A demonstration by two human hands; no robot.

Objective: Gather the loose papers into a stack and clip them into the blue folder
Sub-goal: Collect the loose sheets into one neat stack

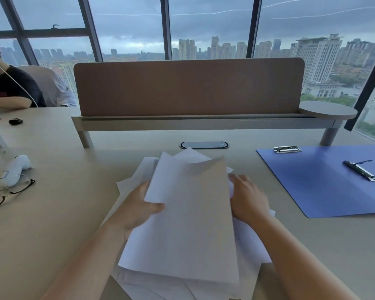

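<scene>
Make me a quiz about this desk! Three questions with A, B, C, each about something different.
1. Where does the blue folder lie?
A. on the person's right
B. under the glasses
C. on the raised shelf

2. How many metal clips show on the folder?
A. none
B. two
C. five

3. What is the left hand doing?
A. pinching the papers
B. holding a pen
C. resting flat on the desk

Answers:
1. A, it lies open to the right of the papers.
2. B, one clip sits at the far corner and another clip on its middle.
3. A, its thumb lies on top of the sheets at their left edge.
</scene>
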